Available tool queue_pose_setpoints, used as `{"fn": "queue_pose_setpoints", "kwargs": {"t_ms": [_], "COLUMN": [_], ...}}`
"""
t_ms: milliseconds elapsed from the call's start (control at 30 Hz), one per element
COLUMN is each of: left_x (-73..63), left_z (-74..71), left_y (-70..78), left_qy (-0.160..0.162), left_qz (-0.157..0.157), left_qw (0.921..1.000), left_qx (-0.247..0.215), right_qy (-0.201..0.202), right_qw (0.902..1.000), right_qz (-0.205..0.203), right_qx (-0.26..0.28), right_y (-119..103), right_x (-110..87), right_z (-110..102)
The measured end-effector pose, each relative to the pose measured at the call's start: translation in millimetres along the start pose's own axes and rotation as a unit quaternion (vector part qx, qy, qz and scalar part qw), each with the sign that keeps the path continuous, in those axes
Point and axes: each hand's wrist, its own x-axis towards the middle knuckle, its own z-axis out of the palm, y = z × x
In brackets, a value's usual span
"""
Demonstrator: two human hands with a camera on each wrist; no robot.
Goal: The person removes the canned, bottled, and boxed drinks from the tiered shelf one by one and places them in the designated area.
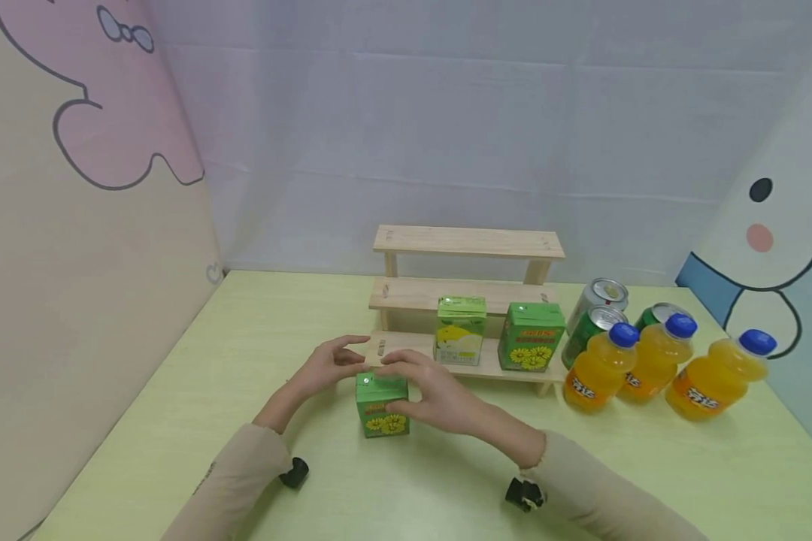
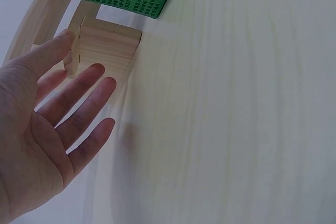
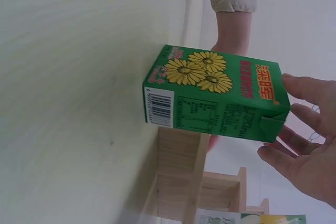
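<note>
A green drink carton with yellow flowers (image 1: 383, 409) stands in front of the left end of a three-step wooden rack (image 1: 467, 240). My right hand (image 1: 440, 394) holds it near the top, thumb across the front and fingers over the upper edge. In the right wrist view the fingers of my right hand (image 3: 310, 135) are at the top end of the carton (image 3: 210, 95). My left hand (image 1: 328, 366) is behind and left of the carton, by the rack's lowest step. In the left wrist view, my left hand (image 2: 63, 114) has loosely extended fingers and an empty palm.
On the lowest step stand a light-green carton (image 1: 460, 330) and another green flower carton (image 1: 531, 336). Right of the rack are several drink cans (image 1: 585, 334) and three orange soda bottles (image 1: 598, 372) with blue caps. A pale curtain (image 1: 467, 135) hangs behind the table (image 1: 257, 300).
</note>
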Motion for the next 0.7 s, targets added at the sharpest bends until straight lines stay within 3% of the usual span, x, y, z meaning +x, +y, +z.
{"fn": "queue_pose_setpoints", "kwargs": {"t_ms": [333,700], "left_x": [2.0,1.6], "left_z": [-0.4,-0.1], "left_y": [-0.4,-0.4], "left_qy": [0.004,0.006], "left_qz": [0.005,-0.005], "left_qw": [1.0000,1.0000], "left_qx": [0.005,0.005], "right_qy": [0.041,0.083], "right_qw": [0.9990,0.9933], "right_qz": [-0.019,-0.054], "right_qx": [-0.005,-0.060], "right_y": [-6,5], "right_x": [0.0,-8.4], "right_z": [-41,-84]}}
